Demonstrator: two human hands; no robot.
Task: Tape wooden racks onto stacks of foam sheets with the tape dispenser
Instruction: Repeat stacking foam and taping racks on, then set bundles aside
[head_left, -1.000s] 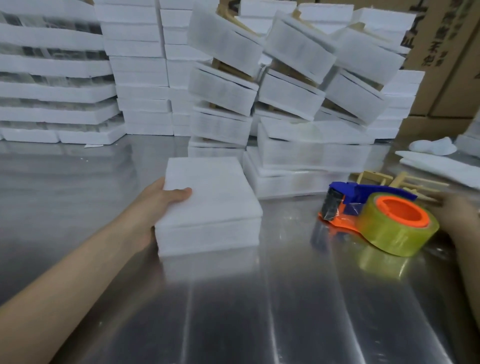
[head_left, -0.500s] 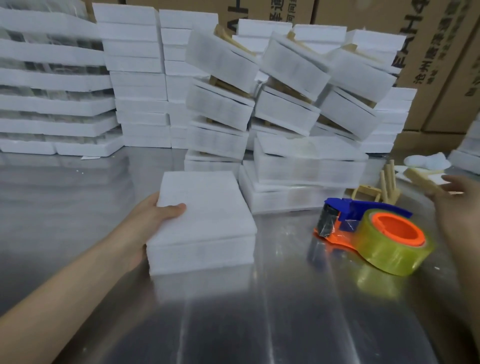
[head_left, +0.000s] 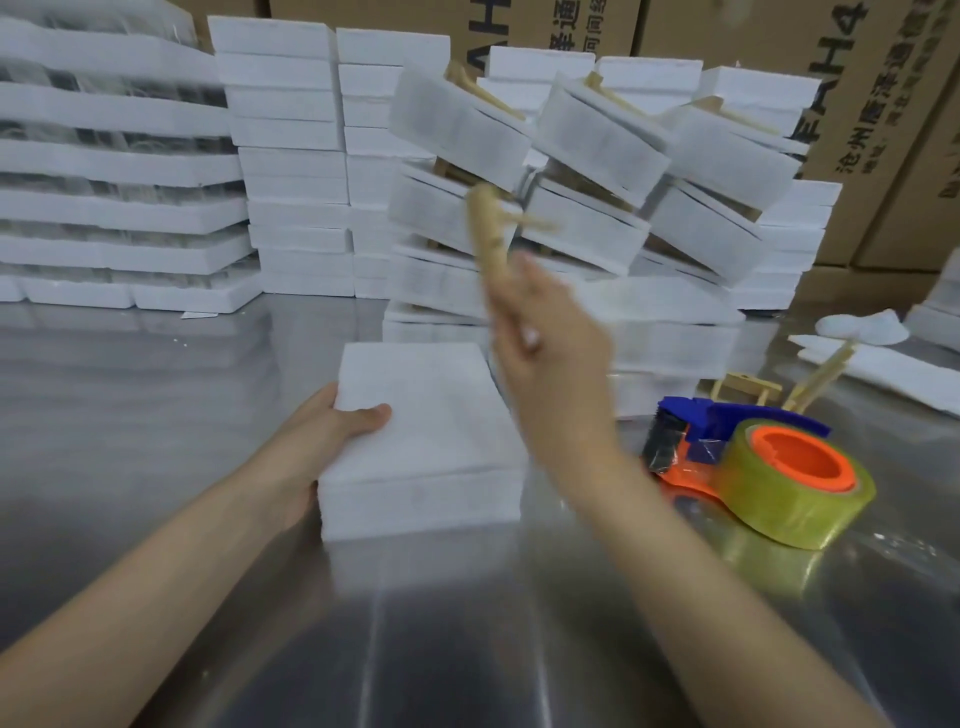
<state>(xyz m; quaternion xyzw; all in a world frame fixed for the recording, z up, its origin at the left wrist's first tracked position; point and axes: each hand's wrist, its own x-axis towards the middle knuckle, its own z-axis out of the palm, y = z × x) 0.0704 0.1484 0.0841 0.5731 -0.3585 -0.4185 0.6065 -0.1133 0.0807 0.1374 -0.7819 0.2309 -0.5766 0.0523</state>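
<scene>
L hand (head_left: 332, 431) grips foam stack (head_left: 423, 431) so it won't slide, R hand (head_left: 550, 338) pinches wooden rack (head_left: 488, 228) above to set on top.

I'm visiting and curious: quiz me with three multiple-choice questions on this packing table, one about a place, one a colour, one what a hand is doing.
1. Where is the tape dispenser, seen from the foam stack that the left hand grips? A) on top of it B) on the metal table to its right C) behind it
2. What colour is the tape roll's core? A) orange B) green C) black
3. What is the right hand doing? A) lying flat B) holding up a wooden rack C) gripping the dispenser
Answers: B, it lies on the steel beside the stack; A, the core is orange; B, it grips the blurred rack.
</scene>
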